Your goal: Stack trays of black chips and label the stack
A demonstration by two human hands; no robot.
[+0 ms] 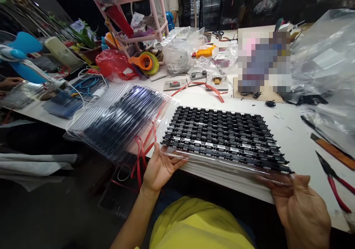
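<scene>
L hand (160, 166) & R hand (304, 207) pinch clear tray (219, 164) w/ blk parts (222, 134) at near corners, over tabletop's (290, 130) near edge. Prob. light, flexy, slick; grip both rims, keep lvl.

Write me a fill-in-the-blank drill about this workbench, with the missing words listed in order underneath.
The bare left hand and bare right hand hold a clear plastic tray of small lined-up parts coloured ____.
Sharp-nosed metal pliers with ____ handles lie on the white table.
The small white-stemmed fan has ____ blades.

Missing words: black; red; blue
</scene>
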